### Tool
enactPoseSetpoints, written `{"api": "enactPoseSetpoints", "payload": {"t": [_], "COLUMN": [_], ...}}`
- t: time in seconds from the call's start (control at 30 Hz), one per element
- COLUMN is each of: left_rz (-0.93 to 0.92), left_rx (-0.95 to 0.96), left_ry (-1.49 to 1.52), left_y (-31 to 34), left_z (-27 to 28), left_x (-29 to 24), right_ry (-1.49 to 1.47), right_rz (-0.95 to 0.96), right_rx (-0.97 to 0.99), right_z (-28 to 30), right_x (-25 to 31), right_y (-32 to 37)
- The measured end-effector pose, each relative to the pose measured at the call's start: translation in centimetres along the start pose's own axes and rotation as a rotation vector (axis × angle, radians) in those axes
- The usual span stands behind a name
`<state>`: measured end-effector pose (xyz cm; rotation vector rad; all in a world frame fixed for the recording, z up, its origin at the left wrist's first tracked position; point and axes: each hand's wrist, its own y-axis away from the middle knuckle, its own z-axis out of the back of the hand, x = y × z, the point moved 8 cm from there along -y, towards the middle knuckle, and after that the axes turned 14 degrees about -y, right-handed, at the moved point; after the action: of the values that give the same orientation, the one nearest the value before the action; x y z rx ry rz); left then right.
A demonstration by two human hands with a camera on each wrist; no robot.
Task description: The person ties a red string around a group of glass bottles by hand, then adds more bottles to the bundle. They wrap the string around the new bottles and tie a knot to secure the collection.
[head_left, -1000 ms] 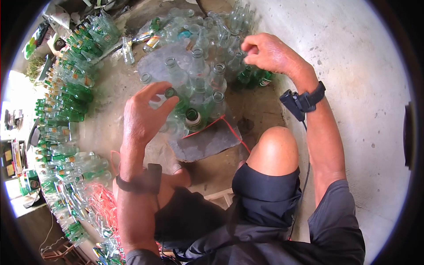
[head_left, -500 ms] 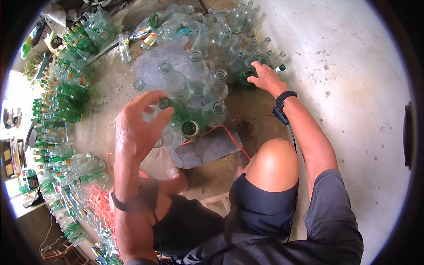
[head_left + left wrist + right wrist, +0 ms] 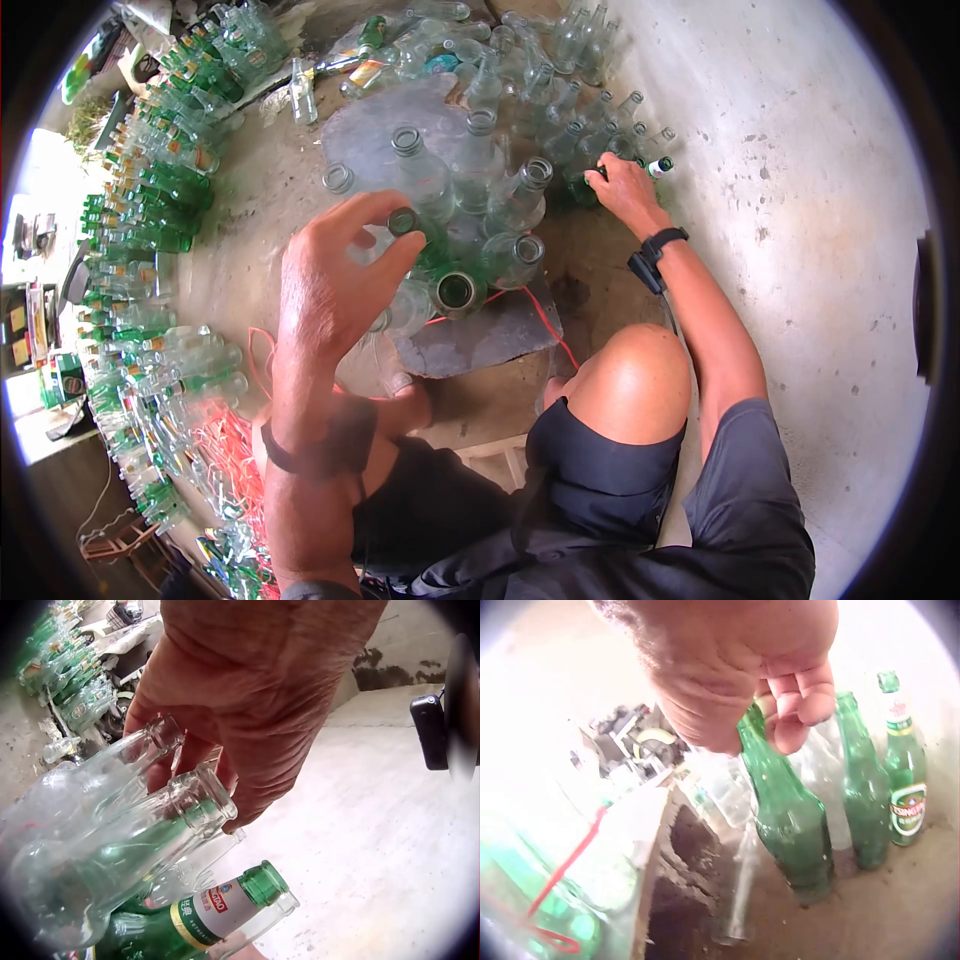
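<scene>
My left hand [image 3: 330,270] pinches the neck of a green bottle [image 3: 402,221] between thumb and fingers. That bottle stands in a cluster of upright bottles on a grey stone slab [image 3: 480,345]. Close by are clear bottles [image 3: 142,855] and a green bottle with a white neck label [image 3: 217,904]. Over by the wall, my right hand [image 3: 628,190] grips the neck of a plain green bottle [image 3: 791,825], which leans slightly near the floor. Beside it stand another plain green bottle [image 3: 864,802] and a labelled green one [image 3: 906,802].
Red string [image 3: 545,315] runs across the slab's front. Clear bottles [image 3: 570,45] crowd the back near the white wall [image 3: 800,250]. Long rows of green and clear bottles [image 3: 170,190] line the left, with a heap of red string [image 3: 230,450] near them.
My right hand has come down from the air beside the wall and taken the neck of a green bottle. The left hand stays at its bottle while the head view shifts slightly.
</scene>
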<state>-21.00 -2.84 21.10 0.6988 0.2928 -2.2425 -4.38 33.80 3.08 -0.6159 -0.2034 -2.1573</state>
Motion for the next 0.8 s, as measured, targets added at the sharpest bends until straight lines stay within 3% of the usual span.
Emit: {"api": "enactPoseSetpoints", "payload": {"t": [0.2,0.27,0.47,0.67,0.8], "left_rz": [-0.024,-0.011,-0.066,-0.054,-0.057], "left_rx": [-0.005,0.009,-0.034,-0.033,-0.035], "left_ry": [-0.007,-0.007,-0.023,-0.037,-0.033], "left_y": [0.1,0.1,0.1,-0.1,-0.1], "left_z": [-0.1,-0.2,0.0,-0.4,-0.4], "left_x": [0.1,0.3,0.5,1.0,1.0], "right_ry": [0.02,-0.065,-0.075,-0.204,-0.265], "right_rz": [0.083,0.026,0.247,0.247,0.255], "right_rx": [-0.086,-0.102,-0.215,-0.256,-0.321], "right_z": [9.0,13.1,25.7,32.6,32.6], "right_x": [5.4,8.3,17.3,22.3,26.8], "right_y": [3.3,4.7,7.7,8.5,8.3]}}
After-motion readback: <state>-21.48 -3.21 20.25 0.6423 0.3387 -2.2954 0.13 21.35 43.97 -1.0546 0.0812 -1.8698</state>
